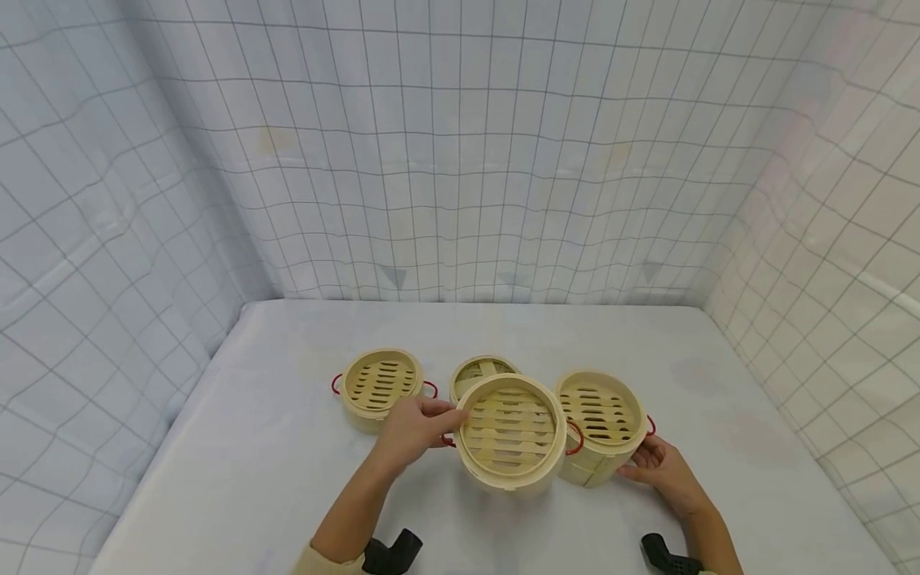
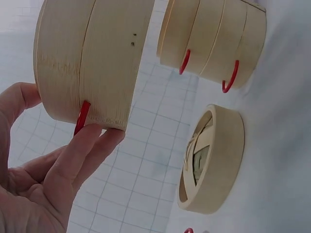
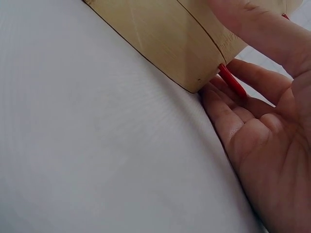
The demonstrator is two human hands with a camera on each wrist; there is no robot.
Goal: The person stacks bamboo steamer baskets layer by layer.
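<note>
My left hand [image 1: 411,435] grips a round bamboo steamer basket [image 1: 509,431] by its left side, thumb on the rim and fingers by a red handle [image 2: 82,118]. The basket hangs above the table, slats tilted toward the head camera. My right hand [image 1: 664,473] holds the lower right side of a bamboo steamer stack [image 1: 595,461] that rests on the table. Its thumb [image 3: 262,29] lies along the front wall, and its fingers curl behind, around a lower red handle [image 3: 232,82].
Another bamboo steamer [image 1: 381,387] with red handles stands at the left. Behind the lifted basket lies a round bamboo lid [image 2: 218,160] with a strip across it, partly hidden in the head view. Grid-patterned curtains [image 1: 460,160] surround the white table [image 1: 287,479].
</note>
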